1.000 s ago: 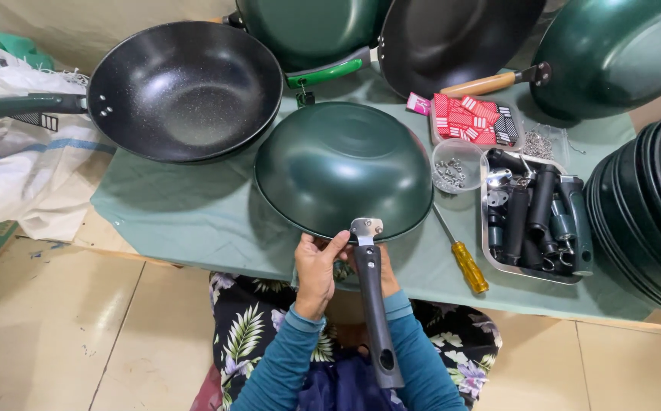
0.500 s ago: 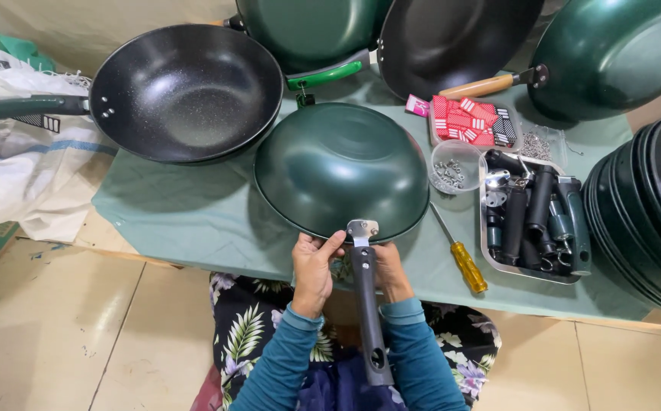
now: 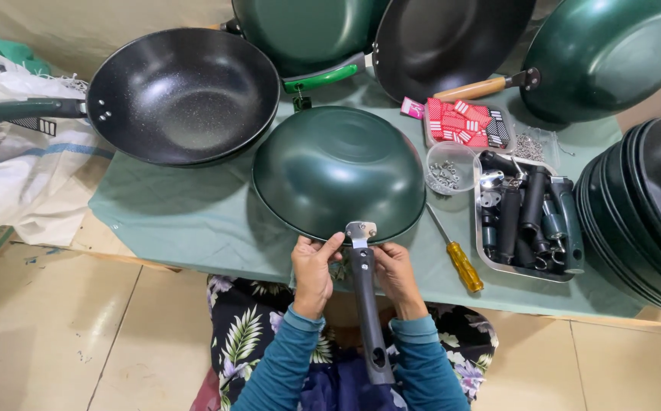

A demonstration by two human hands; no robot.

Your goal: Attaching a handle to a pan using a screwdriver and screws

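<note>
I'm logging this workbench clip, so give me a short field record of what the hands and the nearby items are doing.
left hand: at the top of the black handle, beside the pan rim
right hand: on the other side of the handle
handle: black, metal bracket against the pan
pan: green, upside down on the green cloth
screwdriver: yellow grip, lying right of the pan
tray: holds more black handles

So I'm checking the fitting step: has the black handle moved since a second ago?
Yes. The black handle has swung a little: its near end moved left against the yellow screwdriver, so it lies straighter; its bracket stays at the wok rim.
</note>
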